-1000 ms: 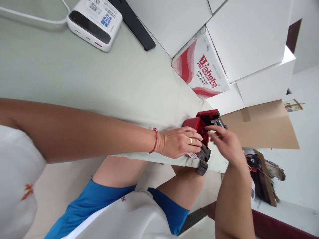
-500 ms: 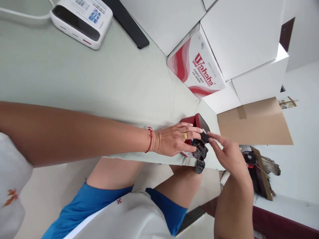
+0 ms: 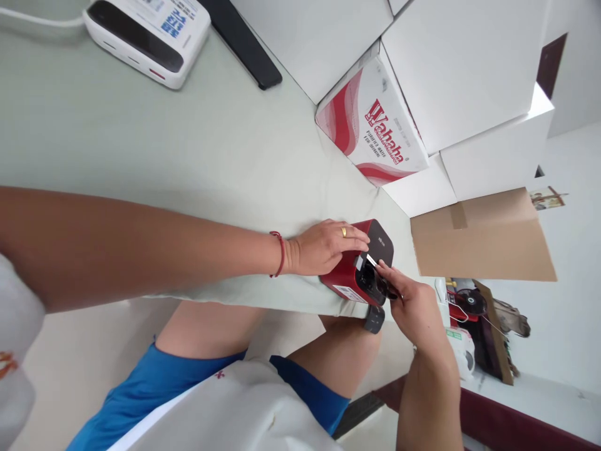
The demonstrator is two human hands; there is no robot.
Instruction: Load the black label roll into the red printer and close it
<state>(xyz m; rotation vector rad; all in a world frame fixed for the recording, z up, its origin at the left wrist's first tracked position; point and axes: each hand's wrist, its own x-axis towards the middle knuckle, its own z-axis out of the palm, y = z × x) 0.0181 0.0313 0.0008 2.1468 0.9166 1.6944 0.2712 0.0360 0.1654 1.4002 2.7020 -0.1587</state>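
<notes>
A red and black box-shaped device [image 3: 342, 274], which looks like a small label printer, sits at the table's near edge with its black lid down. A short white strip [image 3: 371, 259] shows at its front opening. Across the red body rests my left hand [image 3: 326, 245], fingers closed together along the lid's edge; its thumb is out of sight. My right hand [image 3: 413, 304] is closed at the dark front part, thumb and fingers pressed to it. Just below the device, a dark grey block [image 3: 374, 319] hangs by the table edge; whether it joins the device I cannot tell.
A white power bank [image 3: 150, 37] with a cable lies at the upper left, beside a flat black bar [image 3: 244, 47]. White cartons, one a Wahaha box [image 3: 375, 125], line the table's back. A brown cardboard sheet [image 3: 483, 241] stands beyond the device.
The device's lid, raised earlier, has swung down over the red body. My left hand has drawn back slightly, and my right hand has moved down to the front part.
</notes>
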